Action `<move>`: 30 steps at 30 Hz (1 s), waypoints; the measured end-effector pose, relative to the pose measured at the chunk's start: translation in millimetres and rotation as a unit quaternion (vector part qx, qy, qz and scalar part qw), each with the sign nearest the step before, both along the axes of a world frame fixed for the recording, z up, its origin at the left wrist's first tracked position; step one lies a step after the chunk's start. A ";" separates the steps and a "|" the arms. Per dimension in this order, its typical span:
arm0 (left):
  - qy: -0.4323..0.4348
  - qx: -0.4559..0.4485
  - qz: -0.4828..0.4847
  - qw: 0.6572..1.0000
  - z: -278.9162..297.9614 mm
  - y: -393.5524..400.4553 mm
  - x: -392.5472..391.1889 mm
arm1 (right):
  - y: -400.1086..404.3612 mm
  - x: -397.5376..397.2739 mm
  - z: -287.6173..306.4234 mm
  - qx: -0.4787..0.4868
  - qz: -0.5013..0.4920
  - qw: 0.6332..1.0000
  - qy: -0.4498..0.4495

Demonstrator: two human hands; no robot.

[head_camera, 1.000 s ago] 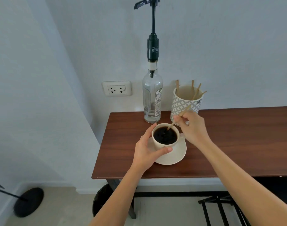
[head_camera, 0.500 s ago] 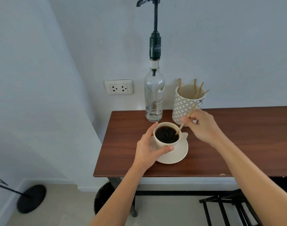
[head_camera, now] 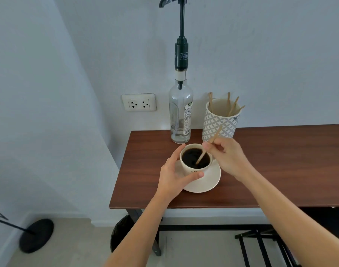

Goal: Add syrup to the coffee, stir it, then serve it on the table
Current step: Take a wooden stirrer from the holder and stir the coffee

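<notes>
Black coffee (head_camera: 195,158) in cup (head_camera: 191,168), left hand (head_camera: 172,176) fingers cupping; right hand (head_camera: 227,157) pinching stirrer (head_camera: 209,146).

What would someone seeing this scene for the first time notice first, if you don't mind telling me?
Probably the cream cup of black coffee on its saucer near the left end of the brown table, with the left hand cupped round it and the right hand holding a wooden stirrer dipped into the coffee. Behind it, by the wall, stand a tall clear syrup bottle with a black pump and a patterned holder of spare sticks.
</notes>
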State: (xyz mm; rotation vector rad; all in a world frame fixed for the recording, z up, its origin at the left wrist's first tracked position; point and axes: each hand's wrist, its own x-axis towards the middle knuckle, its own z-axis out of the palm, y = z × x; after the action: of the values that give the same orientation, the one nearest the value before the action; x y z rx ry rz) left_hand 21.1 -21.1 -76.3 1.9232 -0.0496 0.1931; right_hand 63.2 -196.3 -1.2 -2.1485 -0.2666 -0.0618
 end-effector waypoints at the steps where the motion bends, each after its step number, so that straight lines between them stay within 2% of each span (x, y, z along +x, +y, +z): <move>1: -0.002 0.003 -0.001 1.000 0.3 -0.1 -0.3 | 6.7 0.0 -2.9 0.010 -0.007 1.000 -0.015; 5: -0.009 0.013 0.002 1.000 1.8 0.4 -0.6 | 0.6 10.1 -2.2 -0.026 -0.060 0.994 -0.088; 10: -0.003 0.016 0.001 1.000 4.4 0.1 -0.8 | -16.8 -5.0 10.2 -0.036 -0.017 0.999 -0.034; 14: -0.013 0.013 0.000 1.000 2.7 0.2 -0.5 | 8.0 -7.0 1.9 -0.022 -0.002 0.997 -0.077; 18: -0.014 0.011 0.003 1.000 0.7 0.4 -0.8 | -1.4 7.8 2.7 -0.058 -0.057 0.990 -0.116; 23: -0.002 0.017 0.006 1.000 1.7 1.6 -0.1 | -12.8 -1.3 9.2 -0.089 -0.009 0.995 -0.042; 27: -0.009 0.010 0.002 1.000 1.4 -0.4 -1.5 | 9.6 -0.3 -2.4 -0.034 -0.014 0.995 -0.090; 30: -0.012 0.015 0.003 1.000 2.7 -0.1 -1.5 | -1.7 8.7 3.1 -0.081 -0.056 0.987 -0.123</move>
State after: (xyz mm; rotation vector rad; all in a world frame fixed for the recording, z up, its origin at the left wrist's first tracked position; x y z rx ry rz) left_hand 19.6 -21.2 -73.6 1.9522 -0.0633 0.2210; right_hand 71.9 -198.0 1.8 -2.3173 -0.3024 -0.3842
